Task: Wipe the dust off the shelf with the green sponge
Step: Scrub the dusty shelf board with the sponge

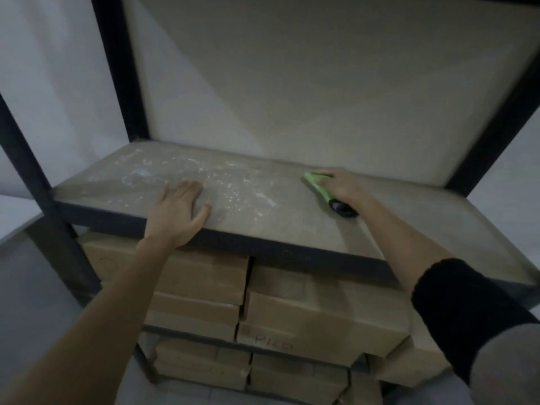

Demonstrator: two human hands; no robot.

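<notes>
Green sponge lies on the right half of the shelf, toward the far side, its black end pointing back at the person. Their right hand lies over it, fingers curled on the green part, pressing it to the board. The left hand rests flat on the near left part of the shelf, fingers straight and together, thumb out to the right, holding nothing. White dust speckles the board from the far left corner across to just past the left hand; the surface near the sponge looks plainer. Below the shelf, cardboard boxes sit stacked in the black frame. A dark sleeve covers the right upper arm.
</notes>
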